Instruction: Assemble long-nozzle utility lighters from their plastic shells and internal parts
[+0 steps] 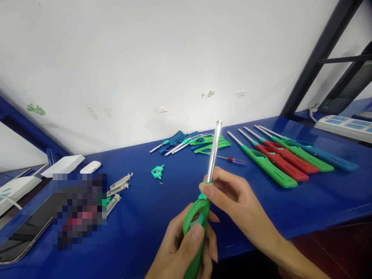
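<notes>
A long-necked green gas lighter (pixel 200 205) is held upright, tilted slightly right, above the front of the blue table. My left hand (pixel 186 240) wraps round its green handle, the thumb lying over the trigger opening. Higher up, my right hand (pixel 229 193) pinches the teal collar at the base of the silver tube (pixel 214 151). Behind the lighter lie green handle shells (pixel 215 143) and blue handle shells (pixel 174 141) with loose metal tubes. A screwdriver (pixel 236 160) with a clear and red handle rests near them, and a small teal part (pixel 157 171) lies left of centre.
Several finished-looking lighters (pixel 273 168) in green, red and blue lie in a row at right. On the left are clear lighter inserts (pixel 119 186), a white earbud case (pixel 90 167), a phone (pixel 26 228) and a blurred patch. Power strips (pixel 345 126) sit at both sides.
</notes>
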`<state>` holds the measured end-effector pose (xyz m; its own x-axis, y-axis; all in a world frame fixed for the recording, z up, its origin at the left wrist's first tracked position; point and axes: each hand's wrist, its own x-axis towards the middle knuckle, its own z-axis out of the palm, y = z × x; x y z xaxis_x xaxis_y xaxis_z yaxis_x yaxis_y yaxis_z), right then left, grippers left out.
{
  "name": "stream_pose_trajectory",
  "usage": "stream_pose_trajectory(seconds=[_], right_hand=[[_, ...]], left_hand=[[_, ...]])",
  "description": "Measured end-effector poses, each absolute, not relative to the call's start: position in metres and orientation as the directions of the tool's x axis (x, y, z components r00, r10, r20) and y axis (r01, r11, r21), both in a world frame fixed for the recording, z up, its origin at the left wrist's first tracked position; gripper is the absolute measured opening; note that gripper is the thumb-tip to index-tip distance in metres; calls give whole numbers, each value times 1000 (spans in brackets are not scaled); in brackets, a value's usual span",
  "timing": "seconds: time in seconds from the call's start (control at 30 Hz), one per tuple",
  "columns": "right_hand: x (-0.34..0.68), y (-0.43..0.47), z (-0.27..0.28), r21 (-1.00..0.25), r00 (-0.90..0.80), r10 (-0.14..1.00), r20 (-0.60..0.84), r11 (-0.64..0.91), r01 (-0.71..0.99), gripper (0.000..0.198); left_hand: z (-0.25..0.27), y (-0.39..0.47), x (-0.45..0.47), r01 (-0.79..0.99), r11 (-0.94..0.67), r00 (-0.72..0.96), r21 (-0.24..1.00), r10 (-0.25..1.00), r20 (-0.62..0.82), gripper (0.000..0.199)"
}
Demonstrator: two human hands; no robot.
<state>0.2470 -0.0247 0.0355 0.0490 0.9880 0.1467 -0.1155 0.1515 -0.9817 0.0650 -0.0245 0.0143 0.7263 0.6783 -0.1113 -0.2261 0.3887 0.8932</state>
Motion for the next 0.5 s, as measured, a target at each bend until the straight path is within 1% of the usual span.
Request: stream_pose_trajectory(seconds=[0.1, 0.2, 0.33, 0.4, 0.5], right_hand=[[248, -28, 37, -982, 10, 985, 173, 173, -73, 35], [252, -29, 39, -979, 5, 979, 206, 206, -9, 35], [256, -27, 41, -970, -32, 972, 234, 235, 57, 38], [258, -27, 41, -964, -58, 967, 248, 252, 81, 40], [258, -28, 41, -961, -101, 963, 251, 260, 90, 41]], left_hand=[[14, -29, 68, -171, 303, 702, 938, 705, -100, 55], [14, -33, 68, -110, 266, 671, 958, 731, -126, 67], [12, -37, 67, -13, 219, 626, 976, 762, -163, 73], [10, -38, 67, 16, 209, 611, 978, 772, -175, 76], [7, -38, 67, 10, 220, 603, 976, 777, -181, 82]])
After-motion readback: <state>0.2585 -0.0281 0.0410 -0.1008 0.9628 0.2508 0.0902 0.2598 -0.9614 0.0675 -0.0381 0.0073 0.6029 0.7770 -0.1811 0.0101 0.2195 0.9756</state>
